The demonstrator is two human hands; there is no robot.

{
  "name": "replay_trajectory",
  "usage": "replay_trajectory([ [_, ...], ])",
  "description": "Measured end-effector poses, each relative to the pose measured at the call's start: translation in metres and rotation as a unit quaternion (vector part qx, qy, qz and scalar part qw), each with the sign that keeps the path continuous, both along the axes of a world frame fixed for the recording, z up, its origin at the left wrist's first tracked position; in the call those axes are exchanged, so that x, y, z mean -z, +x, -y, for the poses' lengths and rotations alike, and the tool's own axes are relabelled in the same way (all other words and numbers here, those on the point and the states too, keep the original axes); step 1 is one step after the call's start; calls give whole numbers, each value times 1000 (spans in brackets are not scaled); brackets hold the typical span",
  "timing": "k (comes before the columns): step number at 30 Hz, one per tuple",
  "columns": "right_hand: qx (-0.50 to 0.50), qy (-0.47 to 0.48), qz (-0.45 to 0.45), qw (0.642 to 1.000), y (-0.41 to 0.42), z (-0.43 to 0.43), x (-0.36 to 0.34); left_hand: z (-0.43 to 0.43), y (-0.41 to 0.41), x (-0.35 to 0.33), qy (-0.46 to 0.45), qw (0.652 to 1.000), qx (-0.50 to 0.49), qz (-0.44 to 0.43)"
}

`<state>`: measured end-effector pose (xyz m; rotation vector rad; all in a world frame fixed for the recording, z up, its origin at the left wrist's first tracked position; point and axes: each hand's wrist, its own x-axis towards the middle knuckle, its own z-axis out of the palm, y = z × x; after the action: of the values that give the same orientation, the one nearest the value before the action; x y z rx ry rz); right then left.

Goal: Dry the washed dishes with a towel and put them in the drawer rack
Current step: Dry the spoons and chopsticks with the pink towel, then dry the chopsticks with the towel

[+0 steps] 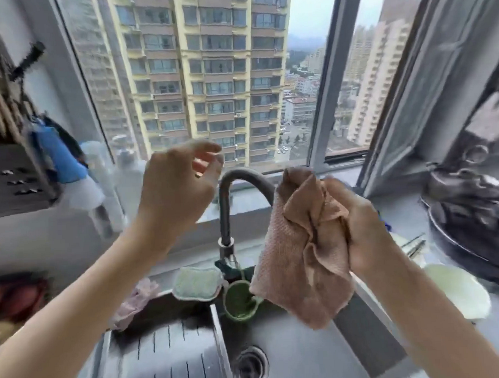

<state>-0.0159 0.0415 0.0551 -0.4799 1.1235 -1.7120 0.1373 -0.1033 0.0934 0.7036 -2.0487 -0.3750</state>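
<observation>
1. The right hand (364, 229) is up over the right half of the stainless steel sink (293, 358). It is clenched round the bunched top of a pink waffle-weave cloth towel (303, 260), and the rest hangs loose below the fist, above the basin.
2. Gripped high like that, the cloth drapes free, which looks like a way to find a dry face for wiping.
3. The left hand (175, 189) is raised in front of the window, just beside the dark curved metal tap (228, 195). Its fingers (206, 147) are loosely curled and released, holding nothing I can make out.
4. My read: the empty hand is free to fetch a dish while the other has the towel ready.
5. A pale round dish (455, 291) sits on the tabletop at the sink's right edge. It is near a dark pan (467, 222) piled with blurred items toward the tabletop's right edge.
6. At the sink's back edge, below the tap, lie a pale green sponge (196, 282) and a small green cup-shaped holder (239, 300).
7. The drawer rack is not in view. No dish is in hand, so the drying looks barely begun.
</observation>
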Motion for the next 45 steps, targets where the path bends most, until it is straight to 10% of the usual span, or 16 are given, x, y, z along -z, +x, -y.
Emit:
replay_trajectory([
  [15, 385, 172, 6, 907, -181, -221, 105, -151, -301, 160, 91, 915, 170, 353],
  [32, 320, 203, -53, 924, -296, -239, 122, -172, -416, 273, 3, 860, 155, 486],
  [45, 291, 182, -42, 938, -314, -233, 130, -163, -431, 290, 135, 857, 116, 485],
])
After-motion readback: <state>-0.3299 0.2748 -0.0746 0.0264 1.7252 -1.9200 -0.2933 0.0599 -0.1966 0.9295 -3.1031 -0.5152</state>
